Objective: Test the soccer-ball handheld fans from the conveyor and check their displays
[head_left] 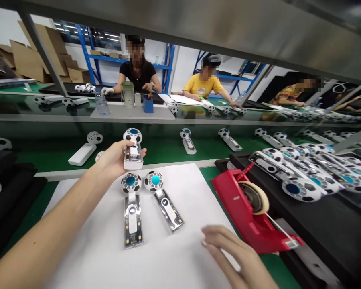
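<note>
My left hand (116, 158) reaches forward and grips a small handheld fan (133, 148) with a football-pattern head, holding it near the far edge of a white sheet (168, 257). Two more fans lie on the sheet just below it, the left fan (131, 208) straight and the right fan (165, 202) angled. My right hand (231, 251) hovers low over the sheet's right side, fingers loosely spread and holding nothing, close to a red tape dispenser (252, 212).
A green conveyor belt (162, 148) carries several fans (188, 140) past. A black tray (333, 224) at right holds a pile of fans (307, 172). Black foam (9, 188) lies at left. Three people sit across the line behind a water bottle (101, 103).
</note>
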`<state>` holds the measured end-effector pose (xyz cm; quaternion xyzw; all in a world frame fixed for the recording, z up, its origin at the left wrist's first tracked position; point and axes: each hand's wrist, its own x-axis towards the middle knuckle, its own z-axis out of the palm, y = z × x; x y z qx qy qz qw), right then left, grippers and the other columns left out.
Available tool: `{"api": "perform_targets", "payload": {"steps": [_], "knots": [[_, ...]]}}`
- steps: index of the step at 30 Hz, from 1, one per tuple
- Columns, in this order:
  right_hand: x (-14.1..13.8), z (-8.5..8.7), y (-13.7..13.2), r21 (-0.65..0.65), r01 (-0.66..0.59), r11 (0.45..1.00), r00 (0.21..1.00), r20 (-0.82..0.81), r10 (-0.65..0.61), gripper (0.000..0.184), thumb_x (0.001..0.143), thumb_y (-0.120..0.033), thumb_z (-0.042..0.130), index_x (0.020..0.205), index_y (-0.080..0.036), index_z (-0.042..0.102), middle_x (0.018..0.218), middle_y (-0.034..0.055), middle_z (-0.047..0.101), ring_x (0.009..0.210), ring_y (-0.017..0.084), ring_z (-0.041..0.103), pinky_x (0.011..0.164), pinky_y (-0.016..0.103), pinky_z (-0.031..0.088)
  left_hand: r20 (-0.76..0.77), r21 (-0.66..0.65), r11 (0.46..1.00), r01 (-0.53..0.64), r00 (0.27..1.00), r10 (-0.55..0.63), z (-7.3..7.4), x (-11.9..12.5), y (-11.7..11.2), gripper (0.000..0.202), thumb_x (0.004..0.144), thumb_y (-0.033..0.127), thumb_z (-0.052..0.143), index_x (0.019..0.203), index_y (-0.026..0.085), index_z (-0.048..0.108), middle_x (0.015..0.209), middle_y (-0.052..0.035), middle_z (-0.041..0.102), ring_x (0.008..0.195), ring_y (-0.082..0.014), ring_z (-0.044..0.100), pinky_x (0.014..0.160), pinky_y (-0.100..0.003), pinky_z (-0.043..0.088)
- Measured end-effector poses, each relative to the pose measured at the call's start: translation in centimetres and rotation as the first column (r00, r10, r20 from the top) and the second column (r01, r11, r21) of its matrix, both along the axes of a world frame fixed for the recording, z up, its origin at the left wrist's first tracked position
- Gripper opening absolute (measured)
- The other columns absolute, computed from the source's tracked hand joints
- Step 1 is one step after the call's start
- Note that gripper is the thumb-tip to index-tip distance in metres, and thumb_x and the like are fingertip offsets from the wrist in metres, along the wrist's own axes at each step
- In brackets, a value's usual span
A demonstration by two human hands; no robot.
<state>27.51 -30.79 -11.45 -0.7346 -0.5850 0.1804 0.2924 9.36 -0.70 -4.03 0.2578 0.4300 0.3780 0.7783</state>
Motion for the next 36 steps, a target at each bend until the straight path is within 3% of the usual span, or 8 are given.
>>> {"api": "perform_targets", "payload": {"steps": [4,6,13,16,20,29,33,36], "knots": [[-4.5,-0.6,6.8,-0.046,-0.006,0.999,0.995,0.097,0.011,0.051,0.088,-0.029,0.065,0.136,-0.023,0.05,0.151,0.0111,0.045,0.137,0.029,0.046,0.109,0.041,0.045,0.092,0.0,0.999,-0.049,0.995,0.049,-0.1,0.1,0.0,0.037,0.091,0.011,0.047,0.126,-0.003,0.049,0.101,-0.0261,0.069,0.089,-0.0293,0.074,0.071,-0.037,0.065],[-5.7,-1.8,8.2,-0.086,0.028,0.996,0.99,0.141,-0.015,0.065,0.085,-0.016,0.063,0.146,-0.021,0.039,0.141,0.0129,0.054,0.129,0.03,0.053,0.104,0.045,0.05,0.11,0.016,0.999,-0.043,0.993,0.041,0.2,0.0,-0.3,0.037,0.089,0.009,0.048,0.123,-0.003,0.052,0.101,-0.0257,0.069,0.088,-0.0303,0.074,0.069,-0.039,0.065],[-8.2,-6.0,1.8,-0.059,0.039,0.998,0.956,0.294,-0.02,0.106,0.081,-0.018,0.066,0.158,-0.024,-0.007,0.111,0.0131,0.069,0.09,0.031,0.071,0.072,0.04,0.064,0.055,0.133,0.991,0.029,0.998,-0.037,1.2,-0.3,-1.2,0.034,0.073,0.0,0.054,0.106,0.001,0.059,0.095,-0.0197,0.069,0.083,-0.0262,0.073,0.07,-0.033,0.064],[-8.0,-4.5,0.4,-0.047,-0.01,0.999,0.973,0.232,0.021,0.097,0.081,-0.028,0.073,0.156,-0.024,0.012,0.112,0.0131,0.069,0.086,0.029,0.073,0.062,0.032,0.063,0.03,0.163,0.982,0.09,0.995,-0.096,1.4,-0.2,-1.6,0.027,0.072,0.002,0.057,0.098,0.004,0.061,0.096,-0.0179,0.068,0.084,-0.0245,0.072,0.073,-0.032,0.064],[-5.9,-0.6,3.4,0.178,-0.041,0.983,0.994,0.102,0.023,0.019,0.099,-0.023,0.048,0.115,-0.027,0.057,0.114,0.0066,0.066,0.096,0.019,0.069,0.074,0.026,0.058,0.02,0.216,0.957,0.192,0.979,-0.201,1.1,0.4,-2.7,0.031,0.072,0.001,0.058,0.102,0.008,0.058,0.103,-0.0167,0.067,0.091,-0.0259,0.072,0.071,-0.035,0.064],[-3.0,2.1,8.4,0.041,-0.131,0.991,0.991,-0.035,0.133,0.03,0.096,-0.008,0.045,0.101,-0.021,0.072,0.078,0.0004,0.066,0.068,0.013,0.06,0.065,0.024,0.045,-0.124,0.27,0.795,0.544,0.838,-0.531,-2.7,2.6,-5.2,0.065,0.069,0.002,0.064,0.127,0.023,0.042,0.105,-0.011,0.066,0.099,-0.0294,0.071,0.077,-0.041,0.06],[-3.1,2.5,8.8,-0.105,-0.13,0.986,0.988,-0.101,0.119,0.042,0.095,-0.01,0.045,0.131,-0.026,0.061,0.081,-0.0006,0.068,0.07,0.015,0.06,0.068,0.026,0.046,-0.126,0.196,0.792,0.579,0.816,-0.565,-4.2,3.1,-5.6,0.065,0.069,0.002,0.061,0.127,0.024,0.041,0.097,-0.0093,0.066,0.095,-0.0291,0.071,0.066,-0.036,0.059],[-3.1,2.8,8.9,-0.154,-0.141,0.978,0.987,-0.1,0.127,0.037,0.096,-0.015,0.046,0.127,-0.025,0.063,0.079,-0.0003,0.068,0.069,0.017,0.061,0.066,0.028,0.044,-0.095,0.171,0.803,0.57,0.821,-0.563,-5.0,3.2,-5.6,0.064,0.067,0.002,0.062,0.124,0.023,0.041,0.095,-0.0069,0.064,0.083,-0.0249,0.071,0.069,-0.038,0.059]]}}
